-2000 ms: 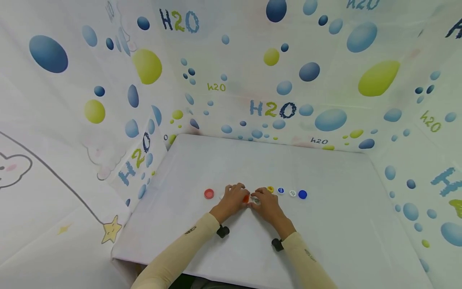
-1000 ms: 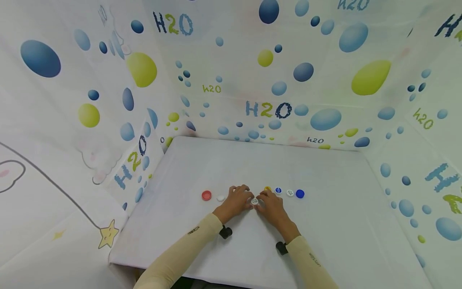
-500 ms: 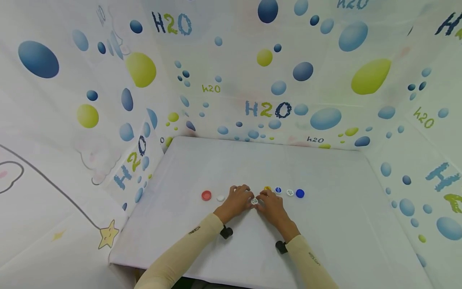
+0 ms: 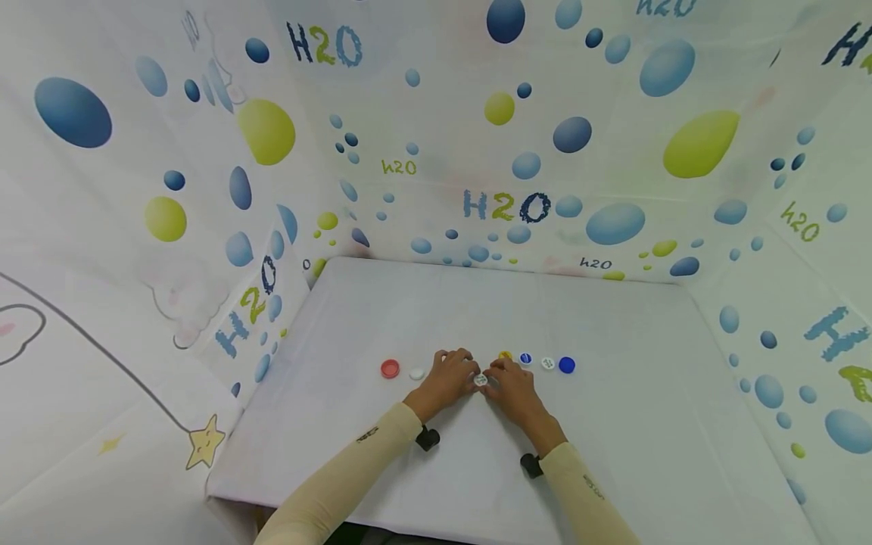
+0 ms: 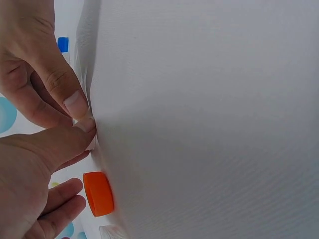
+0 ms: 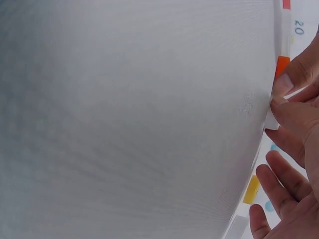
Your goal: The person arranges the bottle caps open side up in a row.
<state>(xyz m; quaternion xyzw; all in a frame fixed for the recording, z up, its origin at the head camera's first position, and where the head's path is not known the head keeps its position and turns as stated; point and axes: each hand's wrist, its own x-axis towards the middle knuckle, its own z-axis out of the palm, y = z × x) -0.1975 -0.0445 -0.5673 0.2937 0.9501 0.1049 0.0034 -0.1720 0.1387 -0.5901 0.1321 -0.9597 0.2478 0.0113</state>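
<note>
Between my two hands, in the middle of the head view, a white bottle cap [image 4: 481,380] with dark print on its top is on the table. My left hand [image 4: 446,382] pinches its left side with thumb and forefinger. From the other side, my right hand [image 4: 512,390] grips it the same way, the two thumbs meeting at the near edge. Fingers hide most of the cap in both wrist views. Beyond my left hand in the left wrist view stands an orange bottle cap [image 5: 98,194]. A yellow bottle cap [image 6: 251,190] sits behind the right hand's spread fingers in the right wrist view.
A red cap [image 4: 390,369] and a plain white cap [image 4: 416,374] lie to the left. Rightward the row continues with a blue-and-white cap [image 4: 525,359], a printed white cap [image 4: 548,364] and a blue cap [image 4: 567,365]. Patterned cloth walls surround the white-covered table [image 4: 613,454].
Two seconds ago the orange cap showed by my left fingers; the left hand has since shifted right, covering it in the head view, and joined the right at the white cap. Little differs since.
</note>
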